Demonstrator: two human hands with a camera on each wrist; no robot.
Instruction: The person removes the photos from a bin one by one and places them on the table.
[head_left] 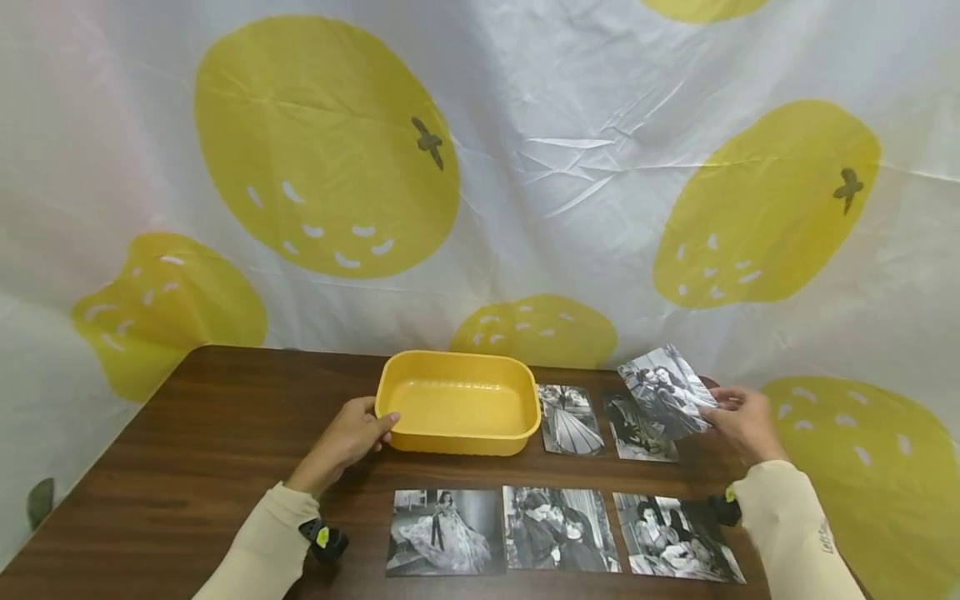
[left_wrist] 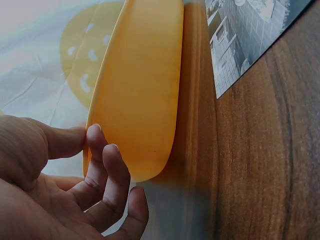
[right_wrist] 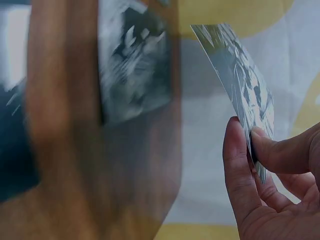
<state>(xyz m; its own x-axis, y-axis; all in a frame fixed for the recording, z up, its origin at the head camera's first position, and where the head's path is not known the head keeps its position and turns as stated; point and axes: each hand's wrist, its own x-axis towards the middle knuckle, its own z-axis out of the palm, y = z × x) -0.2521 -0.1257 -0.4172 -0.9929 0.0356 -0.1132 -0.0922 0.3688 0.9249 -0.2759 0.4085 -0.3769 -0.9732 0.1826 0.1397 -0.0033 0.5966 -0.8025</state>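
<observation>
At the left end of a yellow plastic basin (head_left: 457, 446), my left hand (head_left: 351, 435) pinches the rim between thumb and fingers; the left wrist view shows the same grip on the basin's wall (left_wrist: 145, 90). My right hand (head_left: 746, 421) holds a black-and-white photo (head_left: 666, 392) by its right edge, thumb on the picture side, fingers behind. That photo is tilted up above the table and overlaps another photo (head_left: 637, 442) lying beneath it in the head view. Beside the basin lies a photo of a wide pale skirt (head_left: 570, 421).
A front row holds three photos: a full gown (head_left: 446, 533), two close faces (head_left: 561, 529) and a seated group (head_left: 678, 537). All rest on the dark wooden table (head_left: 172, 483). Behind its far edge hangs a white cloth (head_left: 525, 208) printed with yellow fruit.
</observation>
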